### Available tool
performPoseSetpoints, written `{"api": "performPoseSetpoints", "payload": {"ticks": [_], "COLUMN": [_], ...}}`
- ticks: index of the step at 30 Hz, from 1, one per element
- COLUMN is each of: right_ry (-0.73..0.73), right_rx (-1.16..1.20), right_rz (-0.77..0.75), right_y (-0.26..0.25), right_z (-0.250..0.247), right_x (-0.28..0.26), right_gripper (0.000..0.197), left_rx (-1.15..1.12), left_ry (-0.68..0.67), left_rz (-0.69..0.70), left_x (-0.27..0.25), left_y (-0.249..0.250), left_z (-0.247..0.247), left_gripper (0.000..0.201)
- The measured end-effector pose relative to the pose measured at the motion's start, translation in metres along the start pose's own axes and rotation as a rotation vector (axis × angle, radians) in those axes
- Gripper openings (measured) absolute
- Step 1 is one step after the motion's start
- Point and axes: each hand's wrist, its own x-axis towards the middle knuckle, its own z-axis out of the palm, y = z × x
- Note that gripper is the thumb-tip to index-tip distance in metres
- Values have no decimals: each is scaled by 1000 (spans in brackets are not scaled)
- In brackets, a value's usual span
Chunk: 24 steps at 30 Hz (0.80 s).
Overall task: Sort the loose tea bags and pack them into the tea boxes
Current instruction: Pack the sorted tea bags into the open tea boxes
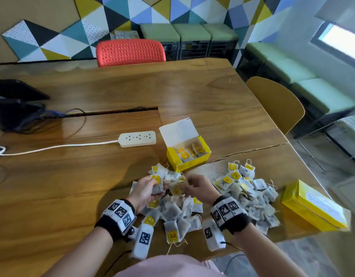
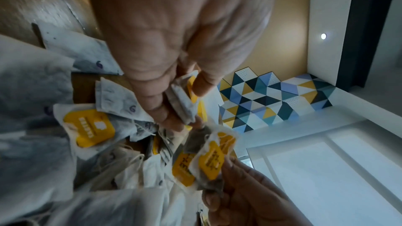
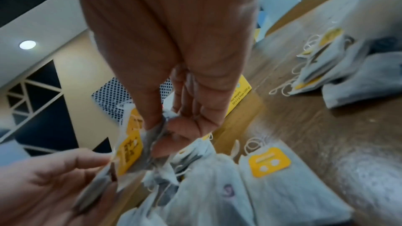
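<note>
1. Yellow-tagged tea bags point(image 1: 173, 211) are heaped on the wooden table point(image 1: 72, 186) just before the person, with a second heap point(image 1: 246, 188) lying to the right of it.
2. A small stack of tea bags point(image 1: 158, 185) is gripped in the left hand point(image 1: 145, 189), thumb pressed against curled fingers point(image 2: 152, 92).
3. One tea bag point(image 1: 175, 188) is pinched by the right hand point(image 1: 198, 187) between thumb and fingertips point(image 3: 152, 118), close beside the left hand's stack.
4. An open yellow tea box point(image 1: 189, 156), partly filled with bags, is seen just beyond the nearer heap, its lid raised.
5. A closed yellow tea box point(image 1: 312, 208) is seen at the table's right edge.
6. A white power strip point(image 1: 137, 138) lies left of the open box.
</note>
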Motion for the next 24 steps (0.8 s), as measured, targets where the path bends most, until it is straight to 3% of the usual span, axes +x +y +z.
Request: {"api": "performPoseSetpoints", "payload": {"ticks": [7, 9, 12, 16, 21, 24], "right_ry": [-95, -84, -116, -112, 41, 124], "right_rx": [460, 536, 574, 396, 88, 23], "right_rz": [160, 198, 225, 222, 197, 183], "right_y": [-13, -15, -20, -21, -18, -16], "right_z": [7, 13, 20, 27, 24, 17], "right_x": [-11, -10, -8, -5, -1, -1], "right_gripper": [7, 12, 9, 10, 11, 9], "left_rx": [68, 52, 42, 102, 137, 133], "left_ry": [2, -44, -81, 5, 85, 102], "left_rz": [88, 90, 122, 196, 246, 255], "left_x": [2, 1, -1, 1, 1, 3], "left_y": [-2, -6, -10, -11, -8, -4], "left_z": [-2, -5, -5, -7, -11, -15], "left_gripper": [24, 32, 25, 22, 13, 11]}}
